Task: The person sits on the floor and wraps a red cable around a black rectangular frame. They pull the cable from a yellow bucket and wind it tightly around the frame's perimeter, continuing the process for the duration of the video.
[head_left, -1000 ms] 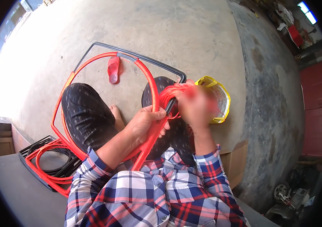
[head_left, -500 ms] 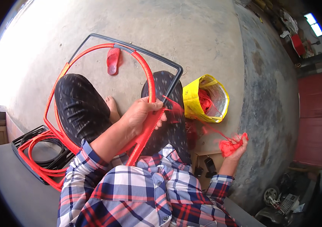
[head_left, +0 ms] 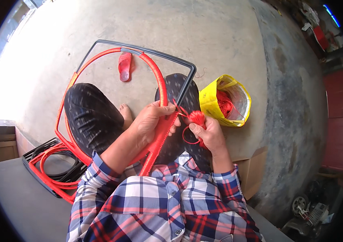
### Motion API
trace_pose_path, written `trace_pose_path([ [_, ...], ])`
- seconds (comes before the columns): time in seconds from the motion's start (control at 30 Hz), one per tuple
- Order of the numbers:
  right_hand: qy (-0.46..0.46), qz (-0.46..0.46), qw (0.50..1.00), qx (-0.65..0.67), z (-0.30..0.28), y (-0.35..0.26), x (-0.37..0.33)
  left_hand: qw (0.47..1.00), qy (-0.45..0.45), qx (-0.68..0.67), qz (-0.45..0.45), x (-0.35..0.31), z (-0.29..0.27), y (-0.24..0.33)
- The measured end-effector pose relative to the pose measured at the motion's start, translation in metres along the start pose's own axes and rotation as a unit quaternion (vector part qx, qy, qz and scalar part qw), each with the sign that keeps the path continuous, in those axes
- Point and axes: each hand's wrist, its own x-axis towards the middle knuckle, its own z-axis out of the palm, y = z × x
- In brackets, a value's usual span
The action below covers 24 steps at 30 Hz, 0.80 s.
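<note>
A frame (head_left: 162, 86) with a round hoop wrapped in red cord and a black angular bar at its far side rests across my lap. My left hand (head_left: 152, 120) is closed round its red-wrapped right side, where the hoop meets the black bar. Just to the right, my right hand (head_left: 211, 136) grips a bundle of red cord (head_left: 197, 117). A thin strand runs from the bundle to the spot by my left thumb, and a loose loop hangs below it.
A yellow bag (head_left: 208, 100) with red cord inside stands open on the floor to the right. More red and black frames (head_left: 46, 177) lie at my left on the grey seat (head_left: 10, 193). A red slipper (head_left: 124, 66) lies ahead; a cardboard box (head_left: 256, 171) is beside me.
My right hand has come in from the far right with the cord bundle, close to my left hand. The strand, stretched out before, is now short and slack. My left hand keeps its hold.
</note>
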Motion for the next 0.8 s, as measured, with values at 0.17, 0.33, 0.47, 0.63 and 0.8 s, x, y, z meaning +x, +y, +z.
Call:
trace_pose_path([
  [0.17,0.081,0.031,0.992,0.090,-0.023,0.009,-0.043,0.999,0.012,-0.029,0.007,0.002,-0.009,0.001],
  [0.33,0.090,0.024,0.985,0.143,-0.040,0.048,-0.083,0.999,0.039,-0.034,0.001,0.005,-0.013,0.004],
  [0.47,0.118,0.028,0.988,0.098,-0.052,0.055,-0.075,0.999,0.033,-0.024,0.007,0.007,-0.012,0.001],
  [0.63,0.236,-0.030,0.965,-0.114,-0.070,0.025,-0.015,0.999,0.046,0.026,0.009,0.009,-0.005,-0.006],
  [0.8,0.167,-0.224,0.916,-0.288,-0.031,-0.043,0.043,0.993,0.032,-0.011,0.112,0.007,-0.008,-0.016],
])
